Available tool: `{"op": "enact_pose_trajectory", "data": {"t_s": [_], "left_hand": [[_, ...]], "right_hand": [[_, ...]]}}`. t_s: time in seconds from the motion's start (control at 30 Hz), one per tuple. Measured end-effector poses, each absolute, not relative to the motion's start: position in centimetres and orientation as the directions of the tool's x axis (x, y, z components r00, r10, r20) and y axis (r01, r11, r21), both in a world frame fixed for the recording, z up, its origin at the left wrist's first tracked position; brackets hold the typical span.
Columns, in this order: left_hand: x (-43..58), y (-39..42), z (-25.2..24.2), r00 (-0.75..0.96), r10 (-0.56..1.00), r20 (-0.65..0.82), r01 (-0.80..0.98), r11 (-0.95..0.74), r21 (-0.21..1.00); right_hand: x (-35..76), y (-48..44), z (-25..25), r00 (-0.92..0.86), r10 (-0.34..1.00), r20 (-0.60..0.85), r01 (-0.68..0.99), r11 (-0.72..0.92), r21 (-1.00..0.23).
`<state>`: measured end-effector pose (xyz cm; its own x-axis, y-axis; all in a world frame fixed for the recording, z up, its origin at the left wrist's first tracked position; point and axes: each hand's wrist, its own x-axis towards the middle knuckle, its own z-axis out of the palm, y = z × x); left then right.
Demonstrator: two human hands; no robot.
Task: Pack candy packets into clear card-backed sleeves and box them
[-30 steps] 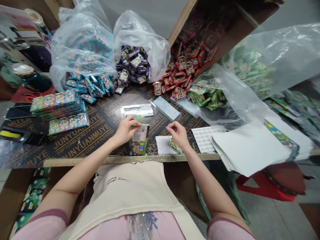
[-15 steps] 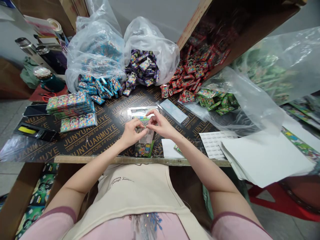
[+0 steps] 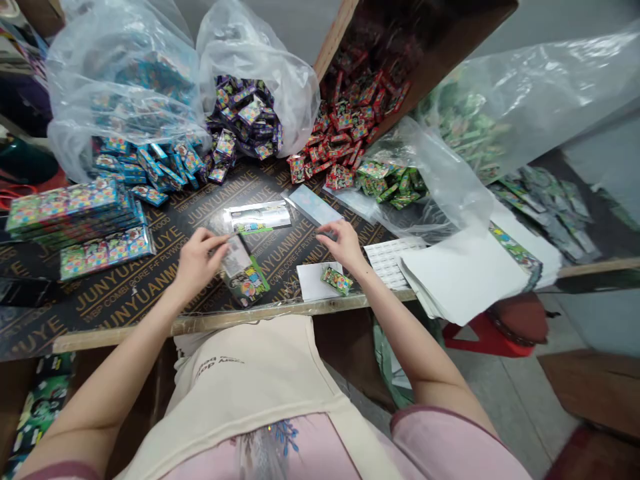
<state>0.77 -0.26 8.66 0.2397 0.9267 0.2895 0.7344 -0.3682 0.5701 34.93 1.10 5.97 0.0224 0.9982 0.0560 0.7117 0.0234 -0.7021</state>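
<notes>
My left hand [image 3: 199,261] is closed, thumb and fingers pinching the upper left edge of a flat printed packet [image 3: 250,280] with a grey upper part and a green edge. The packet lies at a slant near the table's front. My right hand [image 3: 344,248] has its fingers apart with nothing between them. Just below it, a small green packet [image 3: 336,280] rests on a white sheet [image 3: 311,283]. Beyond the hands lie a shiny printed wrapper [image 3: 270,215] and a pale translucent strip [image 3: 313,205].
Clear bags spill blue boxes [image 3: 165,167], purple boxes [image 3: 250,117] and green packets [image 3: 395,183] at the back. Red packets [image 3: 340,140] spill from a carton [image 3: 430,53]. Stacked wrapped packs [image 3: 75,207] stand left. A sticker sheet [image 3: 393,260] and white papers [image 3: 445,273] lie right.
My hands have separated; the right has moved right, toward the white sheet, and its fingers are apart. The printed packet is now tilted. The view has turned to the right.
</notes>
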Motion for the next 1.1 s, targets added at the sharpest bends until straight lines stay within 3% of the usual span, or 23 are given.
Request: {"op": "enact_pose_trajectory", "data": {"t_s": [0.1,0.23,0.37,0.57,0.8,1.0,1.1], "left_hand": [[-1.1,0.3,7.8,0.337,0.919,0.205,0.837,-0.392,0.382],[0.9,0.3,5.8,0.709,0.702,-0.062,0.687,-0.669,0.283],[3.7,0.1,4.0,0.788,0.540,-0.294,0.613,-0.732,0.298],[4.7,0.5,4.5,0.826,0.440,-0.352,0.555,-0.742,0.375],[4.0,1.1,4.8,0.821,0.339,-0.460,0.523,-0.770,0.366],[2.3,0.9,5.1,0.824,0.346,-0.450,0.541,-0.717,0.439],[0.9,1.7,6.3,0.816,0.315,-0.485,0.560,-0.637,0.529]], "right_hand": [[38.3,-1.2,3.7,0.007,1.000,-0.026,0.912,-0.017,-0.411],[38.4,-3.1,0.8,-0.001,0.992,-0.124,0.940,-0.041,-0.338],[37.6,-3.5,-0.3,-0.022,0.998,-0.061,0.923,-0.003,-0.384],[37.7,-4.2,-0.3,-0.073,0.996,-0.048,0.906,0.047,-0.420],[37.8,-4.7,0.4,-0.076,0.996,-0.052,0.891,0.044,-0.451],[35.1,-4.6,2.3,0.036,0.961,0.275,0.772,0.148,-0.618],[33.0,-3.7,4.5,0.143,0.929,0.342,0.662,0.167,-0.731]]}}
